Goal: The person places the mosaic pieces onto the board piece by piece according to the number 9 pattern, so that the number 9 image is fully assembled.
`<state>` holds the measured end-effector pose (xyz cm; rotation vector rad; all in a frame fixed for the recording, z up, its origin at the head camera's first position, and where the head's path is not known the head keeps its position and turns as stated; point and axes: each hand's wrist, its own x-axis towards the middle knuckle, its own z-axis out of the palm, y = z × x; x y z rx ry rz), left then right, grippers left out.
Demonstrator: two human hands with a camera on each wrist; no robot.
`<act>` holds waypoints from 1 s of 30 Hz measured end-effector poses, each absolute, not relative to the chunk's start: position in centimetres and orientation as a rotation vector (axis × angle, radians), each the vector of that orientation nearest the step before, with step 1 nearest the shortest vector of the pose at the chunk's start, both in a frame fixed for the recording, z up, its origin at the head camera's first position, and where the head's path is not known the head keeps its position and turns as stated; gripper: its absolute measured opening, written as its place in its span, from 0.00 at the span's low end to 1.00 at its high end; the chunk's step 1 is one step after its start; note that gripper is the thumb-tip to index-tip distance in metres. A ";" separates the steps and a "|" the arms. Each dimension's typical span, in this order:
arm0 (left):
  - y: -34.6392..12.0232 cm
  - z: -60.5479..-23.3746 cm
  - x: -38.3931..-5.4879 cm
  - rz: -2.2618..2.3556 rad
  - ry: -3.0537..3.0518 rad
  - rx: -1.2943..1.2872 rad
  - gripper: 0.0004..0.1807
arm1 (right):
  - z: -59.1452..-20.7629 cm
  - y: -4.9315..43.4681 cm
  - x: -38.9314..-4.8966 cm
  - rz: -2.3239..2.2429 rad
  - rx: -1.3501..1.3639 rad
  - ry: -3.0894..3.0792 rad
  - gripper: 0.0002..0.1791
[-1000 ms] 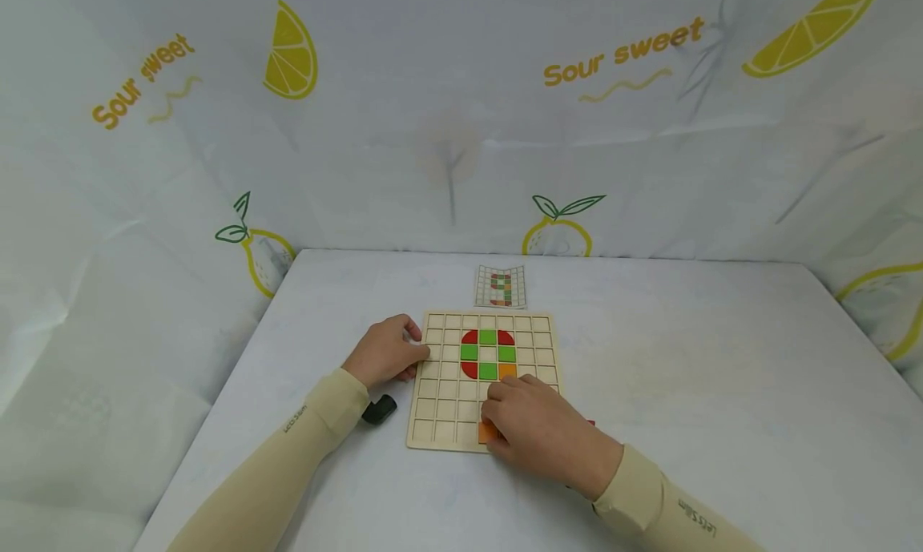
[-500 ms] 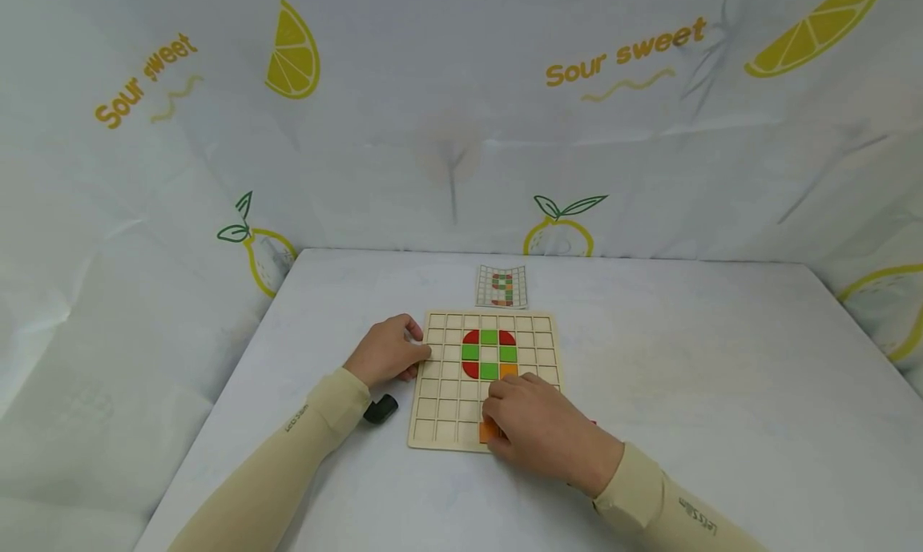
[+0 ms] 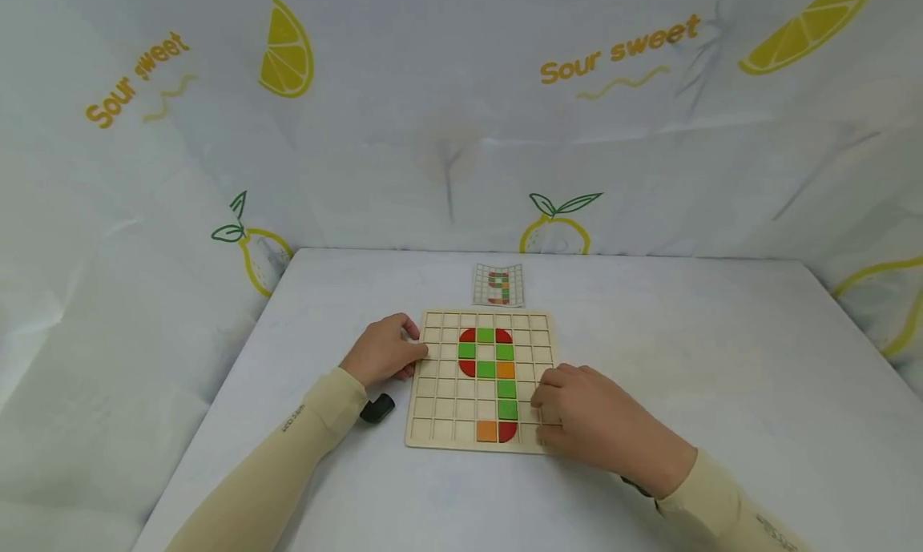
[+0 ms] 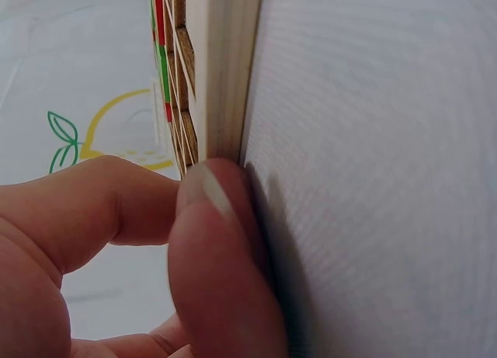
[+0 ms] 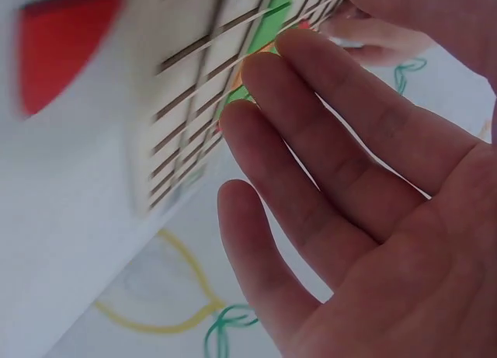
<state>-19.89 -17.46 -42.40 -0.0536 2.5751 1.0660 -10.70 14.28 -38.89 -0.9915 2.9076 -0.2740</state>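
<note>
A light wooden grid board (image 3: 440, 412) lies on the table, with green squares (image 3: 507, 389), red quarter-round pieces (image 3: 508, 432) and orange squares (image 3: 486, 431) set in its cells. They form a shape like a 9. At the board's left edge rests my left hand (image 3: 384, 350); in the left wrist view its thumb (image 4: 213, 257) touches the board's side. My right hand (image 3: 598, 412) hovers over the lower right of the board, its fingers (image 5: 311, 156) extended and holding nothing. Beside the board, the right wrist view has a loose red piece (image 5: 66, 47), which the hand hides from the head view.
Behind the board lies a pattern card (image 3: 498, 285) printed with a similar coloured figure on a grid. A small black object (image 3: 378, 408) sits by the left wrist. A white cloth with lemon prints (image 3: 555, 235) hangs behind the white table (image 3: 685, 336).
My right hand has moved right, off the lower pieces, uncovering two green squares and a red quarter-round piece in the board. My left hand has stayed at the board's left edge.
</note>
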 end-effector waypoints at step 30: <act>-17.5 -42.4 -20.0 1.043 2.562 -0.057 0.15 | -40.2 19.9 -8.7 -0.272 -0.699 2.962 0.09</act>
